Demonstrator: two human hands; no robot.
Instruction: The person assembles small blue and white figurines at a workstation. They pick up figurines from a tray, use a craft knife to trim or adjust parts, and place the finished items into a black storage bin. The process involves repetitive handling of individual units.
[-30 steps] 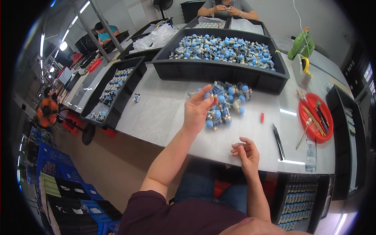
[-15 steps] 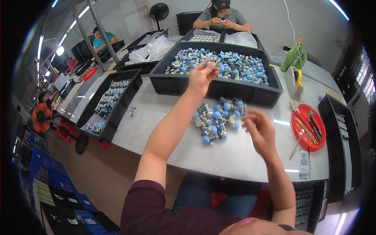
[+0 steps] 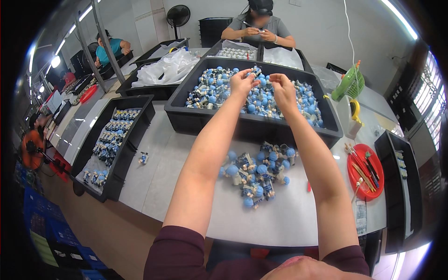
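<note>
Over the big black bin [image 3: 173,108], my left hand [image 3: 242,85] pinches a small figurine [image 3: 255,71] with blue and white parts between thumb and fingertips. My right hand [image 3: 283,91] is just to its right, fingers curved and apart, with nothing visible in them. Beneath both hands, the bin is filled with many similar figurines [image 3: 261,99] with round blue heads. Between my forearms a loose pile of figurines [image 3: 262,169] lies on the table [image 3: 224,214]; my forearms cover parts of the bin's front wall and the table.
At left a black tray [image 3: 135,147] holds figurines in rows, with one figurine [image 3: 143,157] beside it. To the right are a red dish [image 3: 379,164] of brushes, a green fan [image 3: 349,84] and another black tray [image 3: 392,210]. A co-worker [image 3: 261,28] sits across the table.
My right hand has moved from beside the pile up and forward over the bin. My left hand stays over the bin with a figurine. The view has shifted.
</note>
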